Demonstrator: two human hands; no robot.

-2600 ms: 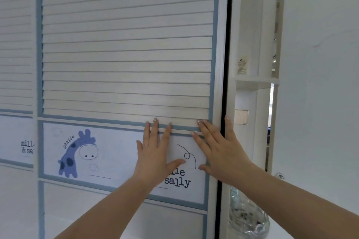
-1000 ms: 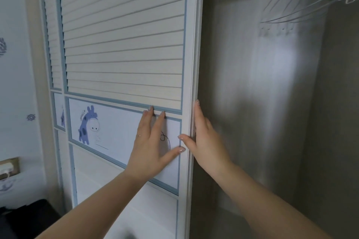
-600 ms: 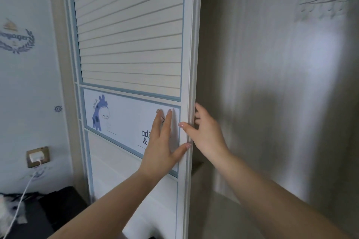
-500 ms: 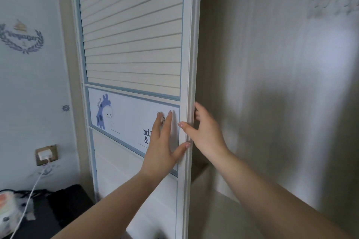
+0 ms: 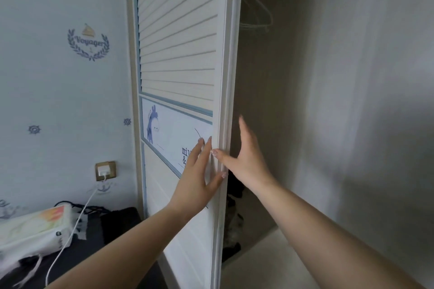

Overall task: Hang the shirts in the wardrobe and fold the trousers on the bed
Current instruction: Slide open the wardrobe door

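The slatted white sliding wardrobe door with a blue giraffe picture stands at centre, slid far to the left. My left hand presses flat on its front panel, fingers straight. My right hand lies against the door's right edge, fingers straight and reaching behind it, thumb on the front. The open wardrobe fills the right side. Wire hangers hang high inside it. No shirts or trousers are in view.
A dark bedside surface at lower left carries a pack of tissues and a white charger cable running to a wall socket. Dark items lie low inside the wardrobe. A pale shelf forms its floor.
Both hands have pushed the door steadily leftwards, uncovering the wardrobe's inside. My view has swung left, bringing the wall, the socket and the bedside surface into sight.
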